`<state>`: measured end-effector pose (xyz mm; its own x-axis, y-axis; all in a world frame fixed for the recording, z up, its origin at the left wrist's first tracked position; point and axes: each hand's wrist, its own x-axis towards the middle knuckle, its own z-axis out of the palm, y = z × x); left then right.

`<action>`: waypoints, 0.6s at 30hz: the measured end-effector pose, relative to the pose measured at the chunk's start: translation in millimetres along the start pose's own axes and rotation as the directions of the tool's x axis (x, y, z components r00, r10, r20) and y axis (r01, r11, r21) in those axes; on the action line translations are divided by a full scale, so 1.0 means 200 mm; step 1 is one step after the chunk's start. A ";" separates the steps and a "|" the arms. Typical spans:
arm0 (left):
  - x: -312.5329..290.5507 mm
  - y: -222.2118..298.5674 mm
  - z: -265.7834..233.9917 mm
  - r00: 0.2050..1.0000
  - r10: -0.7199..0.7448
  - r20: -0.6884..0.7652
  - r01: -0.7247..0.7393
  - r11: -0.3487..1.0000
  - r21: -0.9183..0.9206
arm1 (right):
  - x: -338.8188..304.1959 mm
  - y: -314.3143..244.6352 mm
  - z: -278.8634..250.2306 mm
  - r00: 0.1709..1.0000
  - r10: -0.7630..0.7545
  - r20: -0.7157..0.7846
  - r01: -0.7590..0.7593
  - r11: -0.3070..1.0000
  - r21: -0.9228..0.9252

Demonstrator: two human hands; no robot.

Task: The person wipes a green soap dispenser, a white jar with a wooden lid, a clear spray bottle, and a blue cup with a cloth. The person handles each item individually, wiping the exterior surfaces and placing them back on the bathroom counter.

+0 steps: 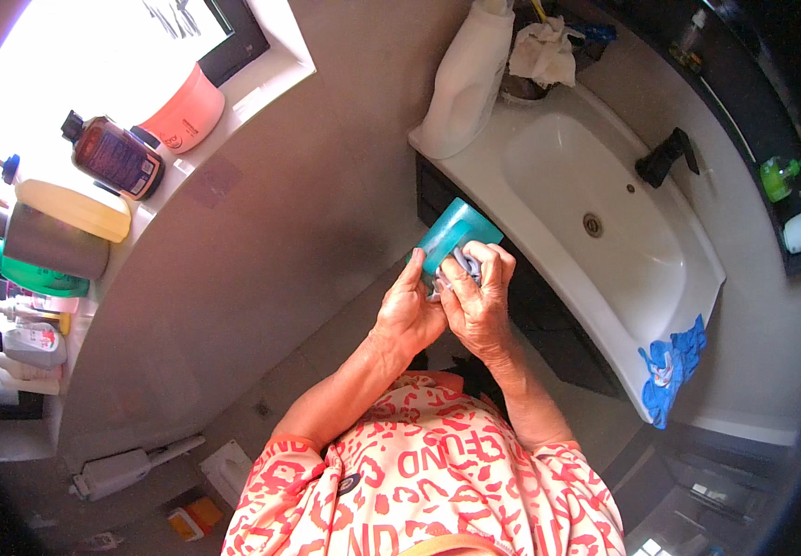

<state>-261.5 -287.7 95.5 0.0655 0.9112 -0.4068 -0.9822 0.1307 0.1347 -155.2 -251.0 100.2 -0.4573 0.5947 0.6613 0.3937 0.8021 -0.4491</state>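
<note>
Just in front of my body, near the sink's close edge, a teal translucent container (451, 222) is tilted in my hands. My left hand (407, 310) grips it from the left, with the thumb along its side. My right hand (480, 301) is closed on a bunched pale grey cloth (464, 263) pressed against the container. Whether the cloth reaches inside it, I cannot tell.
To the right is the white washbasin (563, 190) with a black faucet (667, 157). A blue cloth (672, 371) hangs over its near corner. A large white jug (468, 79) stands at its far left corner. Several bottles, including a brown one (118, 156), line the window ledge.
</note>
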 end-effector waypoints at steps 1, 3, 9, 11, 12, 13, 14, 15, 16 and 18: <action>0.02 0.00 -0.04 0.999 -0.001 0.049 0.001 1.000 -0.009 | -0.01 0.02 -0.03 0.998 -0.022 0.053 0.019 0.998 0.068; -0.01 0.04 -0.03 0.994 -0.014 0.109 0.009 0.999 0.049 | -0.03 0.04 -0.07 0.986 -0.047 0.160 0.005 0.968 0.249; 0.01 0.02 0.01 0.996 0.089 -0.025 -0.085 0.987 0.134 | 0.06 -0.05 -0.16 0.989 0.121 -0.089 -0.091 0.954 0.287; -0.02 -0.01 0.03 0.993 0.096 0.072 -0.101 0.992 0.070 | 0.08 -0.08 -0.08 0.992 -0.020 -0.121 0.029 0.996 0.079; -0.02 -0.02 0.00 0.985 0.102 0.139 -0.109 0.993 0.049 | 0.08 -0.06 -0.03 0.989 -0.058 -0.136 0.063 0.998 0.033; 0.00 -0.02 -0.02 0.988 0.078 0.136 -0.083 0.996 0.035 | 0.07 -0.05 -0.02 0.990 -0.046 -0.134 0.049 0.999 0.014; 0.00 -0.03 -0.03 0.987 0.112 0.115 -0.119 0.991 0.056 | 0.07 -0.05 -0.02 0.990 -0.035 -0.133 0.035 0.999 -0.004; -0.01 -0.04 -0.02 0.985 0.152 0.088 -0.158 0.985 0.074 | 0.07 -0.05 -0.02 0.990 -0.019 -0.139 0.022 1.000 0.021; -0.02 -0.04 -0.01 0.980 0.191 0.062 -0.196 0.976 0.094 | 0.08 -0.05 -0.03 0.990 -0.003 -0.144 0.010 0.999 0.047; -0.02 -0.04 -0.02 0.975 0.215 0.056 -0.221 0.966 0.135 | 0.10 -0.04 -0.04 0.988 0.026 -0.155 -0.015 0.997 0.071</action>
<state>-255.5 -293.7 91.5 -0.1376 0.9383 -0.3171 -0.9394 -0.0222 0.3421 -161.3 -246.5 121.8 -0.3177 0.5993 0.7348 0.3424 0.7951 -0.5005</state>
